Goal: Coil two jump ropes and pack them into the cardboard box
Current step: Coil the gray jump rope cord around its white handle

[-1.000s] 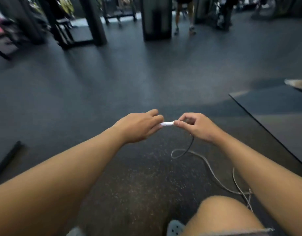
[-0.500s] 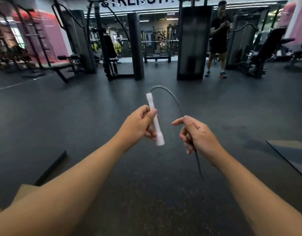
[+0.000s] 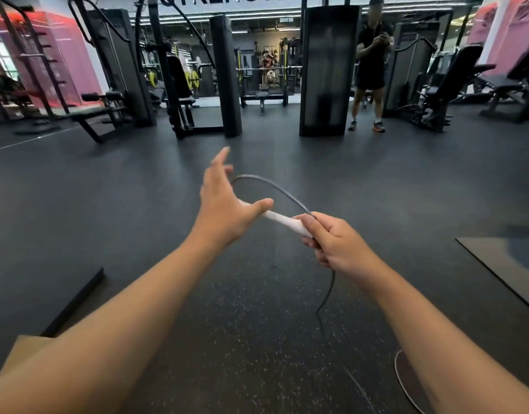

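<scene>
Where rope point(image 3: 275, 186) passes left hand point(image 3: 224, 204) — hidden.

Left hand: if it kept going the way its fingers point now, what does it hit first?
Probably nothing nearby. The left hand is spread open, fingers pointing forward and up over bare floor. The rope arcs just right of that line. The far black pillar looks roughly ahead; depth unclear.

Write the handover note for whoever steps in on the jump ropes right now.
Right hand: grips one end of the white handle together with the grey rope.
Left hand: fingers spread, thumb on the handle's other end.
Rope: one loop arcs from behind the left hand to the right; the rest hangs to the floor.
Cardboard shows at lower left.
Done: first loop formed.
Left: finish coiling, coil the second rope (not in view), pack both.
</scene>
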